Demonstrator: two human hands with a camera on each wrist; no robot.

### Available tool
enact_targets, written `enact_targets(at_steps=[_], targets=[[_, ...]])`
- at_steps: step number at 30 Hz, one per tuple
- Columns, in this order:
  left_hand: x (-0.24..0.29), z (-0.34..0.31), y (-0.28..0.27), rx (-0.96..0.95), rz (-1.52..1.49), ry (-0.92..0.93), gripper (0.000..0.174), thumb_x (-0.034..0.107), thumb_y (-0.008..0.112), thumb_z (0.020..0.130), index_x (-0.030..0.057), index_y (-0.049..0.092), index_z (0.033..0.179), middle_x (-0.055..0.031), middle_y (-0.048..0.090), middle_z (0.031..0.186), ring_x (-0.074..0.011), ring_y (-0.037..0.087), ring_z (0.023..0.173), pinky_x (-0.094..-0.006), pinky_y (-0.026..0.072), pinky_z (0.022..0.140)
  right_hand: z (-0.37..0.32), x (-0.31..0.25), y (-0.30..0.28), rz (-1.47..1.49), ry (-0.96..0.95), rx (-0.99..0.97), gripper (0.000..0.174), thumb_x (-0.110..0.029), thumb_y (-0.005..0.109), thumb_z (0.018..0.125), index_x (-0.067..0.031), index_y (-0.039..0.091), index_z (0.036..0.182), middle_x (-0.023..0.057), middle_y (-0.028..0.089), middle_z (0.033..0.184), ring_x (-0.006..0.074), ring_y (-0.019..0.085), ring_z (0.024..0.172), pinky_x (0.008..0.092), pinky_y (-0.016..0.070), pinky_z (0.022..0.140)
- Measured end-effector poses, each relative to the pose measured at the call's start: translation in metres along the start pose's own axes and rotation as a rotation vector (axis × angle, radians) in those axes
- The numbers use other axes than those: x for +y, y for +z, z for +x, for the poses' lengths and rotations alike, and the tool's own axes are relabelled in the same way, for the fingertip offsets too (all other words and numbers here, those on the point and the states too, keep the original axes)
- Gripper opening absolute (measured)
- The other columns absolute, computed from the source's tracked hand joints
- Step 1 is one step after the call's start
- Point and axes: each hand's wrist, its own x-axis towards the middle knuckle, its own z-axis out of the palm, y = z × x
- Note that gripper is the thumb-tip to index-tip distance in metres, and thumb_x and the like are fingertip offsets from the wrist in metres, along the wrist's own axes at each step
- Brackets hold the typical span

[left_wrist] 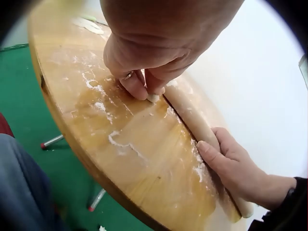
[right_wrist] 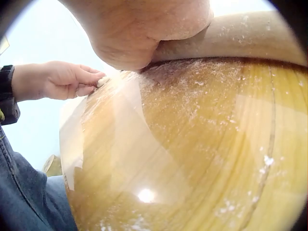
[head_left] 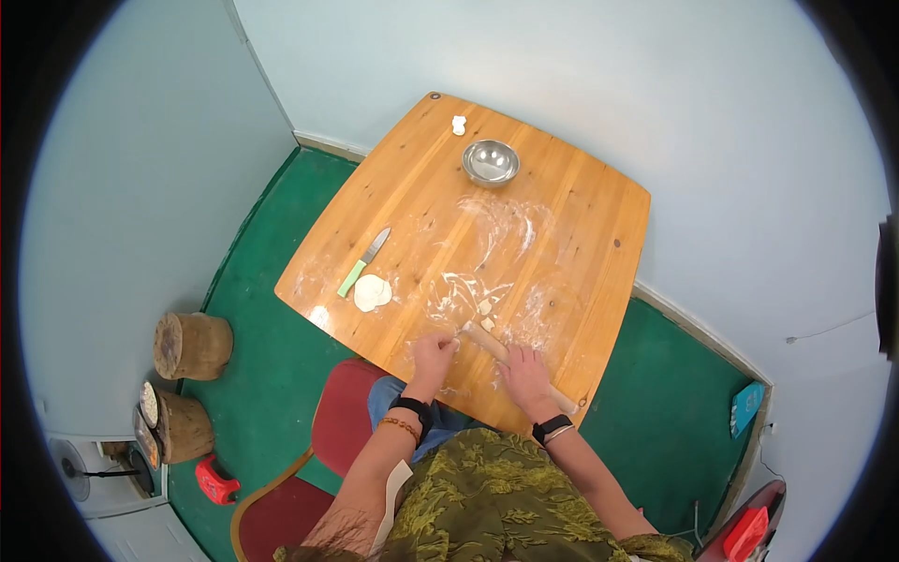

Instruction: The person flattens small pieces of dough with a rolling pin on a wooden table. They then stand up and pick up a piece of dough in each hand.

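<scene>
A floury wooden table [head_left: 585, 225] carries rolling pin [head_left: 489, 341], dough [head_left: 372, 292], knife [head_left: 364, 263], bowl [head_left: 491, 164].

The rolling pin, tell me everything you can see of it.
The rolling pin is a plain, pale cylinder, wooden by its look, flecked with white powder; no separate handles show. It lies slantwise on the table, one end near the edge. The right hand grips it partway along, leaving both ends uncovered.

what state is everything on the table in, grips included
left grip: pinching a small dough piece
right grip: holding the rolling pin
rolling pin: flour-specked
knife: lying flat, blade bare
bowl: upright, looks empty
dough rounds: flattened, overlapping
dough lumps: lying loose
table: streaked with flour
white object: state unclear
</scene>
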Motion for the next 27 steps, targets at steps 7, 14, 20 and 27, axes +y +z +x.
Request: enact_targets(at_steps=[7, 14, 20, 27], targets=[[0.007, -0.005, -0.005, 0.062, 0.065, 0.095, 0.022, 0.021, 0.067, 0.082, -0.0006, 0.069, 0.080, -0.0182, 0.063, 0.067, -0.0309, 0.063, 0.062, -0.0377, 0.0476, 0.058, 0.001, 0.000, 0.001, -0.002, 0.020, -0.022, 0.044, -0.024, 0.068, 0.081, -0.0062, 0.053, 0.119, 0.0145, 0.056, 0.107, 0.0337, 0.054, 0.101, 0.0439, 0.0465, 0.087], [-0.005, -0.013, -0.010, 0.272, -0.050, -0.020, 0.019, 0.018, 0.065, 0.085, -0.0015, 0.064, 0.085, -0.0177, 0.061, 0.073, -0.0301, 0.058, 0.068, -0.0375, 0.0462, 0.061, -0.001, -0.015, 0.007, 0.087, -0.121, -0.034, 0.042, -0.028, 0.066, 0.083, -0.0090, 0.055, 0.119, 0.0118, 0.056, 0.107, 0.0308, 0.054, 0.102, 0.0434, 0.0454, 0.087], [-0.003, -0.002, -0.023, 0.042, -0.030, 0.103, 0.020, 0.018, 0.070, 0.082, -0.0002, 0.068, 0.089, -0.0072, 0.066, 0.074, -0.0147, 0.062, 0.069, -0.0296, 0.0486, 0.063, -0.005, -0.030, 0.006, -0.010, -0.149, -0.014, 0.047, -0.029, 0.063, 0.085, -0.0096, 0.052, 0.126, 0.0116, 0.055, 0.109, 0.0305, 0.054, 0.099, 0.0434, 0.0442, 0.083], [0.004, 0.024, -0.017, -0.079, -0.225, -0.086, 0.022, 0.019, 0.072, 0.080, -0.0014, 0.070, 0.088, -0.0092, 0.069, 0.076, -0.0139, 0.063, 0.068, -0.0283, 0.0496, 0.062, 0.017, -0.026, 0.003, -0.069, -0.106, 0.024, 0.052, -0.038, 0.058, 0.088, -0.0179, 0.049, 0.135, 0.0119, 0.053, 0.111, 0.0315, 0.051, 0.102, 0.0461, 0.0405, 0.088]])
